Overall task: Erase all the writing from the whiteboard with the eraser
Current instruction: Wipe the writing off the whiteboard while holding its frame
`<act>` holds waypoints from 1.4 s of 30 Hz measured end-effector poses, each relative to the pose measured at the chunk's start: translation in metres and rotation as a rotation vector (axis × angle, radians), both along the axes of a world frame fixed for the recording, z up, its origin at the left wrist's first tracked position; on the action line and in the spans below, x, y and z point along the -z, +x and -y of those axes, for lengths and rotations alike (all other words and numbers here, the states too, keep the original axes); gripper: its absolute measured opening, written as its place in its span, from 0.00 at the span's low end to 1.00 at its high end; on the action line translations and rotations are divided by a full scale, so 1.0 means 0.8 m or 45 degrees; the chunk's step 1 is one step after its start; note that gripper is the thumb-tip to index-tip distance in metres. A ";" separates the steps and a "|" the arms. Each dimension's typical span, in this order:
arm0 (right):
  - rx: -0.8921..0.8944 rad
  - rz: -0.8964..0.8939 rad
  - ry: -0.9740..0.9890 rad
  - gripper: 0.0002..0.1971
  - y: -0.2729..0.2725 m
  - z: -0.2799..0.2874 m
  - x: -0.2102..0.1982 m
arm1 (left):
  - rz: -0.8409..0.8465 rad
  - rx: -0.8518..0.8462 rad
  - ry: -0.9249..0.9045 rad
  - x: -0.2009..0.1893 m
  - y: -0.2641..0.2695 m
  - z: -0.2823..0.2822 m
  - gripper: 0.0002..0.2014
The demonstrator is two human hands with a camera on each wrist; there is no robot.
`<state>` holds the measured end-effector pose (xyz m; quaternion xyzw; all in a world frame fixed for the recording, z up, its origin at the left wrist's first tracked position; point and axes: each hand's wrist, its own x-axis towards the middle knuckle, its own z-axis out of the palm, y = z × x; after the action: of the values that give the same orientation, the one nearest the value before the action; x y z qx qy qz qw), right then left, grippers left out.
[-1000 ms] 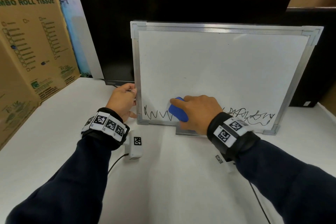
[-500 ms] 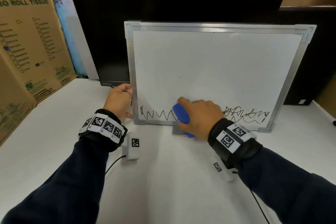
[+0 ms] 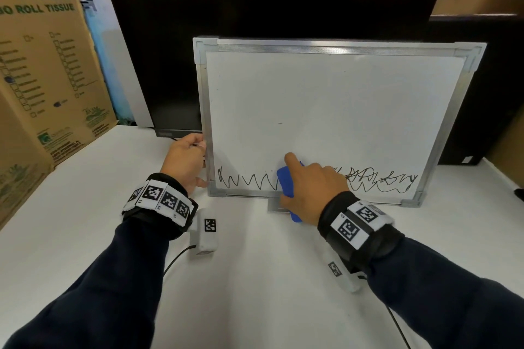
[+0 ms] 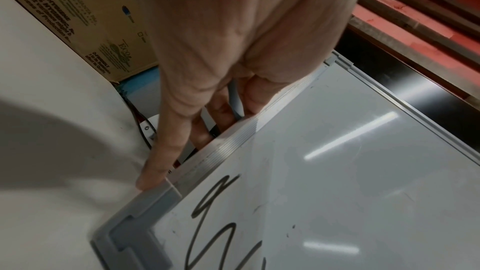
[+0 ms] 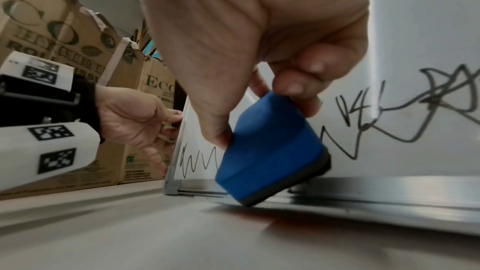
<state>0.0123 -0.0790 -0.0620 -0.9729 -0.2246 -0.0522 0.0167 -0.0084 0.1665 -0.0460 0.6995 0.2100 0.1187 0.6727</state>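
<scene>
Meanwhile the right hand (image 3: 310,187), clasping the blue eraser (image 3: 287,181), had slid down to the whiteboard (image 3: 340,110) bottom edge, leaving scribbles either side.

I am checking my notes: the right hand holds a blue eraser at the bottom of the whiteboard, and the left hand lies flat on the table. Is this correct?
Not quite. The left hand does not lie on the table; the left wrist view shows it gripping the left frame edge of the whiteboard. The rest stands: the right hand holds the blue eraser at the board's bottom.
</scene>
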 end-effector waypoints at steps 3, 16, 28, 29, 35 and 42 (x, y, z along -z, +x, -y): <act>0.032 -0.013 0.026 0.29 0.001 0.013 0.000 | 0.000 -0.002 0.012 0.001 0.000 0.001 0.13; 0.024 -0.109 0.008 0.29 0.004 0.036 0.009 | -0.013 -0.004 0.024 -0.001 -0.003 0.005 0.13; -0.029 -0.136 0.108 0.26 0.008 0.018 0.016 | -0.007 0.010 0.016 -0.004 -0.003 0.006 0.13; -0.017 -0.130 0.143 0.27 0.009 0.017 0.015 | -0.009 0.012 0.012 -0.004 -0.004 0.007 0.13; -0.001 -0.049 0.169 0.24 0.006 0.013 0.009 | -0.005 -0.003 0.015 -0.004 -0.003 0.006 0.13; 0.051 -0.046 0.203 0.20 -0.002 0.007 0.006 | 0.005 0.009 0.014 -0.005 -0.005 0.005 0.13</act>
<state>0.0107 -0.0845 -0.0666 -0.9735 -0.1999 -0.0528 0.0973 -0.0121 0.1623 -0.0416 0.7038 0.2055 0.1188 0.6695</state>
